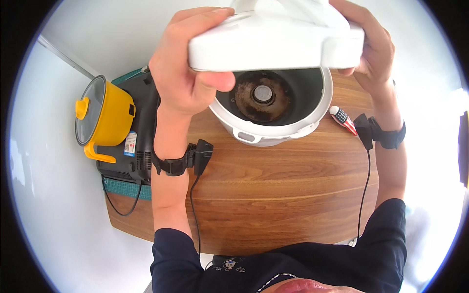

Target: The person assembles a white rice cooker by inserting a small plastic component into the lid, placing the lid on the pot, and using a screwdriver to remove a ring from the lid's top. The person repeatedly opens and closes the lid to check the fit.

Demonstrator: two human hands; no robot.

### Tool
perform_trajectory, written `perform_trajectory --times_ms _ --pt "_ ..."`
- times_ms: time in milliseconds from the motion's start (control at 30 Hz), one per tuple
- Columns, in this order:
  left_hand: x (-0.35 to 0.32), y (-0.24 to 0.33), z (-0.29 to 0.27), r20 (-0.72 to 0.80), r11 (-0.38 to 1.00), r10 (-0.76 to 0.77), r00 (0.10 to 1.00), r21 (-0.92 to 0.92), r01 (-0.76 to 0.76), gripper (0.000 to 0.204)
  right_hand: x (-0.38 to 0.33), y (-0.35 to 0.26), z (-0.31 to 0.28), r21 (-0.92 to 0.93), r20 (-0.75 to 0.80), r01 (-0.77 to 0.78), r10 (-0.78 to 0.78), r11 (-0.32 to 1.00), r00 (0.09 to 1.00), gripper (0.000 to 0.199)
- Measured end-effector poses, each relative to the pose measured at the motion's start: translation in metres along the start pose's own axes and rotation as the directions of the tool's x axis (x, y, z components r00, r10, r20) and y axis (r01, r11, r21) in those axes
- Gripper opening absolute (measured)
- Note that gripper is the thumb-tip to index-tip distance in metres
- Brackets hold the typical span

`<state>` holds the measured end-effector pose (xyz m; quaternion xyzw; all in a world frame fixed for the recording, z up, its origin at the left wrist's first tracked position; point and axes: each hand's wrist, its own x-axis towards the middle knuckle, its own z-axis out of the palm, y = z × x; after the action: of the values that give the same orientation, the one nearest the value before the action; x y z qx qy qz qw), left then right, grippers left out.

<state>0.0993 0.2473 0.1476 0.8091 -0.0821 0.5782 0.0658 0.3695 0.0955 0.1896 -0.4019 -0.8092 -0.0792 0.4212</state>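
My left hand (183, 63) and my right hand (373, 46) grip opposite ends of a white plastic lid-like piece (264, 49), raised toward the top of the picture. Its upper part is cut off by the frame edge. My left thumb presses under its near edge; most of my right fingers are behind it. Beyond and below it stands a white rice cooker body (266, 131), uncovered on its near side. Inside, a brown-stained heating plate (244, 100) surrounds a round metal centre (263, 93). The lid-like piece hides the cooker's far rim, so I cannot tell whether the two are joined.
On the left, a yellow electric pot (113, 117) with a glass lid rests on a black appliance (139, 122), over a green mat (127, 188). A small striped and dotted object (343, 120) lies beside my right wrist. Cables trail from both wrist straps across the wooden table (273, 195).
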Motion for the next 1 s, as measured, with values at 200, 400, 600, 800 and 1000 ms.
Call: perform_trajectory --times_ms 200,400,600,800,1000 --pt "0.0 -0.006 -0.006 -0.102 0.974 -0.198 0.975 0.086 0.207 0.08 0.009 0.028 0.003 0.12 -0.169 0.105 -0.084 0.987 0.982 0.069" --pt "0.021 -0.015 -0.001 -0.169 0.986 -0.162 0.972 0.007 0.166 0.065 0.013 0.042 0.009 0.096 -0.239 0.066 -0.042 0.993 0.97 0.056" --pt "0.024 -0.025 0.0 -0.253 0.982 -0.158 0.954 0.059 0.179 0.066 0.012 0.049 0.019 0.06 -0.311 -0.03 0.047 0.998 0.949 0.055" --pt "0.037 -0.03 0.01 -0.389 0.972 -0.189 0.902 0.057 0.228 0.065 0.025 0.052 0.018 -0.001 -0.376 -0.06 0.055 0.998 0.925 0.055" --pt "0.045 -0.038 0.013 -0.433 0.966 -0.232 0.871 0.002 0.259 0.063 0.039 0.056 0.021 -0.119 -0.447 -0.042 -0.016 0.992 0.894 0.053"
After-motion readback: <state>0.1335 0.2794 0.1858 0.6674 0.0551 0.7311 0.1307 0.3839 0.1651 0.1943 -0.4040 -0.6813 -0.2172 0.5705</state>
